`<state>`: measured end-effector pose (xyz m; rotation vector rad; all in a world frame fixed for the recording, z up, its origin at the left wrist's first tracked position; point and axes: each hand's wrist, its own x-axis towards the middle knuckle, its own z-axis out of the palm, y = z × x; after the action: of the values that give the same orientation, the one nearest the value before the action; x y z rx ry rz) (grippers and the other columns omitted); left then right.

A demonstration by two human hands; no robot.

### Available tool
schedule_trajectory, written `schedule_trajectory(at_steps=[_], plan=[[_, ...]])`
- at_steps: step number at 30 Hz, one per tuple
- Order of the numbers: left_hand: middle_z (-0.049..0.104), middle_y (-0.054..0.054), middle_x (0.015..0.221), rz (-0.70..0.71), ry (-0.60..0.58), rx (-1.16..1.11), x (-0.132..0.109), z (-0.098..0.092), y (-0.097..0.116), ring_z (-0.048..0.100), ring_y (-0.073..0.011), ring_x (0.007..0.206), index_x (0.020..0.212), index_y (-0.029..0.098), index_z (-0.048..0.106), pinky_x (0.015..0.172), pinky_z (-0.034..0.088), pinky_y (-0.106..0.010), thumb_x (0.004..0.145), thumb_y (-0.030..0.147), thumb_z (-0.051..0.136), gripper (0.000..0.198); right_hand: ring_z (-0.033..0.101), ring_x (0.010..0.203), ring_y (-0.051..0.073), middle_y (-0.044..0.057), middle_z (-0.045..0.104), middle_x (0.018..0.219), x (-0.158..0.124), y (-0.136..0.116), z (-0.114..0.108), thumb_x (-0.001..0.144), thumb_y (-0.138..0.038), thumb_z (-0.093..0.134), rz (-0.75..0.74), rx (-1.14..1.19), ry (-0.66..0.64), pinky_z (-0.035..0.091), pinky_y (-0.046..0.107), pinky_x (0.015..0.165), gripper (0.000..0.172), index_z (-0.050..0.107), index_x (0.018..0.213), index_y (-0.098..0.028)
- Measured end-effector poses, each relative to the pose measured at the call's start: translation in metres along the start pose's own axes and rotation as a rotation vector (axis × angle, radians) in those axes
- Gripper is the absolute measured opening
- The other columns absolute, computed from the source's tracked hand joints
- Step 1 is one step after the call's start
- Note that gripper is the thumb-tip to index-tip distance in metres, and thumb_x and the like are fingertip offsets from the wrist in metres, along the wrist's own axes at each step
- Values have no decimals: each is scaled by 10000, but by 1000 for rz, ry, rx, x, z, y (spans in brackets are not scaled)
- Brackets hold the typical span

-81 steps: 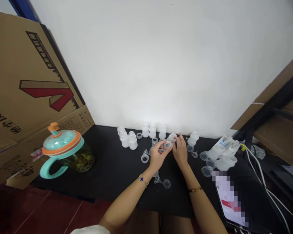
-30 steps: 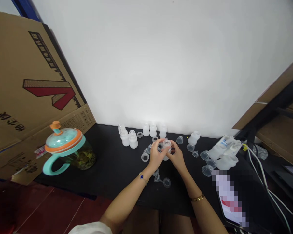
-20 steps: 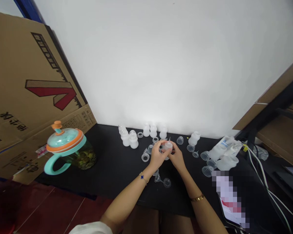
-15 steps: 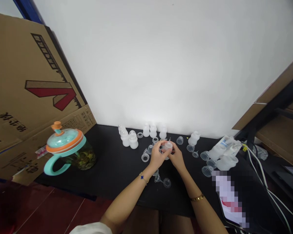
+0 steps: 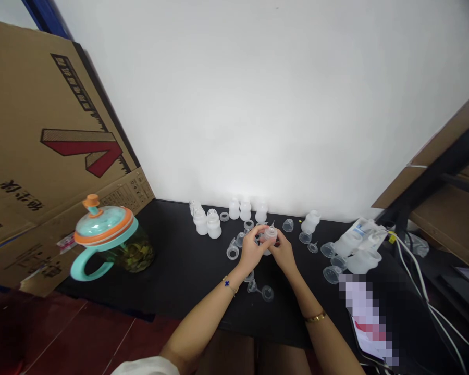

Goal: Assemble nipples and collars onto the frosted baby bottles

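Note:
Both hands meet over the middle of a black table (image 5: 180, 271). My left hand (image 5: 251, 252) and my right hand (image 5: 283, 253) are closed together round one small translucent white bottle (image 5: 269, 234), its top showing above the fingers. Several more small white bottles (image 5: 213, 225) stand in a group near the wall behind the hands. Loose clear caps and rings (image 5: 232, 252) lie scattered around the hands, and two clear caps (image 5: 266, 292) lie just in front of my wrists.
A teal and orange lidded jug (image 5: 107, 242) stands at the table's left. A large cardboard box (image 5: 42, 151) leans against the wall on the left. A pile of bottles and packets (image 5: 355, 245), white cables (image 5: 422, 291) and a phone (image 5: 369, 325) lie on the right.
My hands have drawn back from the far side of the table and closed together round the small bottle. Over the last half second they barely move.

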<state>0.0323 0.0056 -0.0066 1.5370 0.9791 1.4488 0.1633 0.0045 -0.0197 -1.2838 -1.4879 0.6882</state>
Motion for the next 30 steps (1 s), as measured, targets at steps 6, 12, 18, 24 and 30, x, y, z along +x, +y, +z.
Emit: schedule_trajectory(at_steps=[6, 12, 18, 24, 30], plan=[[738, -85, 1171, -16, 0, -20, 0, 0, -1, 687, -254, 1109, 1130, 208, 690, 979, 518, -382, 803, 274, 768, 343, 673, 895, 242, 57, 757, 1111, 0, 0, 1, 800, -425, 665, 21, 8, 11, 481, 322, 712, 423, 669, 1170, -221], [735, -78, 1196, 5, 4, -1, -1, 0, 0, 685, -247, 1131, 1145, 219, 688, 994, 512, -376, 814, 254, 757, 341, 671, 895, 245, 55, 758, 1104, 1, 0, 1, 799, -414, 665, 30, 9, 1, 476, 325, 718, 425, 665, 1176, -217], [739, -78, 1181, 11, 2, 20, 0, 0, -3, 688, -248, 1120, 1138, 213, 689, 996, 510, -381, 813, 258, 755, 335, 671, 900, 244, 52, 758, 1098, 0, -1, 0, 807, -405, 655, 25, 15, -5, 478, 325, 727, 398, 668, 1158, -217], [740, -72, 1158, 23, -4, 47, -1, 0, -4, 688, -240, 1096, 1145, 214, 688, 999, 513, -381, 812, 256, 751, 342, 674, 902, 249, 53, 757, 1092, 0, 0, 1, 798, -410, 659, 24, 7, 3, 481, 328, 726, 410, 663, 1163, -222], [740, -66, 1150, 14, 3, 49, -1, 0, -3, 685, -235, 1079, 1141, 218, 685, 966, 517, -361, 817, 269, 748, 334, 670, 869, 245, 54, 760, 1067, 1, 0, 1, 798, -424, 648, 22, -22, 3, 474, 329, 713, 405, 666, 1147, -218]])
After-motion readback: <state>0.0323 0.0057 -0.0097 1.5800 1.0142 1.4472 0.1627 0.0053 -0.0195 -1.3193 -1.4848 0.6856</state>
